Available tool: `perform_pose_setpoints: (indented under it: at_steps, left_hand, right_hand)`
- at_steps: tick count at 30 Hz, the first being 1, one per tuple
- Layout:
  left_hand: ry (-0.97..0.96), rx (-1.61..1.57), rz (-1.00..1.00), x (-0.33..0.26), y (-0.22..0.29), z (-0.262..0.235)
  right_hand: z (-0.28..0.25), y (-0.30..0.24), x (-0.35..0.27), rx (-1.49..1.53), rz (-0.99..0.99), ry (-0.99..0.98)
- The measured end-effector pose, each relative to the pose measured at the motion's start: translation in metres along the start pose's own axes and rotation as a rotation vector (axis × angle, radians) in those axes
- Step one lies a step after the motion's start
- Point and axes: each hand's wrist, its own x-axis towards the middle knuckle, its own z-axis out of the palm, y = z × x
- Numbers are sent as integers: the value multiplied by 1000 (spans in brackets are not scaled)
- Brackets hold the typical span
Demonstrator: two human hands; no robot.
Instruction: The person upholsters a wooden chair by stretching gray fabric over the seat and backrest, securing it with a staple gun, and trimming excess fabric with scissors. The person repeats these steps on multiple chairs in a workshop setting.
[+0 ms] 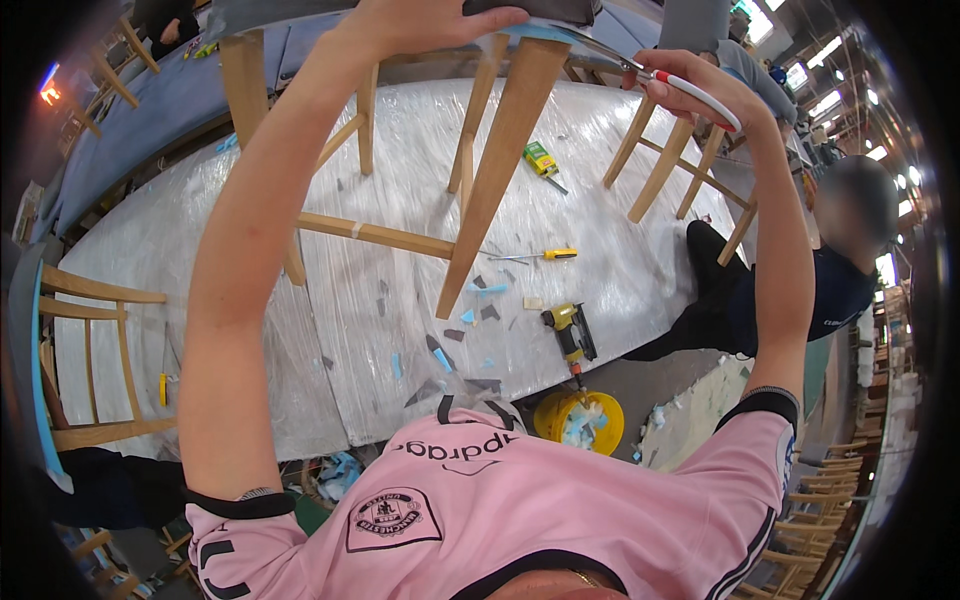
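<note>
Okay, head view, and both my arms are up. My left hand lies flat on the grey seat cover of the upturned chair, fingers pressed together and stretched along the fabric at the very top edge of the picture. My right hand is wrapped around the red and white handles of the scissors, fingers curled tight on them; whether the blades are parted I can't tell, they're too thin here. The blades point left, toward the seat edge and my left fingertips, so the scissors' long axis runs nearly level from right to left, and the cover sits just beyond the tip. My left hand is the one touching the fabric; my right is near but apart from it.

One chair leg slants down from the seat toward me, long axis from upper right to lower left. Below it lies the bench, wrapped in clear film, strewn with grey and blue scraps. A yellow screwdriver lies there, and a yellow staple gun near the bench's edge. A yellow bucket holds blue offcuts. Off to my right sits another person in dark clothes.
</note>
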Motion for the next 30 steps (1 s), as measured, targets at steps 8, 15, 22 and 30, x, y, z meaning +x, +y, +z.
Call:
perform_pose_setpoints:
  at_steps: [8,15,22,30]
  left_hand:
    - [12,-39,-19,-1,-1,1]
    - [-126,-104,-149,9,-17,-13]
    - [-159,-42,-148,21,-25,-1]
    - [-159,-27,-159,20,-25,1]
  right_hand:
    - [-3,-17,15,-59,-29,3]
    - [41,-35,-1,37,225,223]
    - [240,-88,6,1021,90,697]
    - [214,-146,75,1103,181,822]
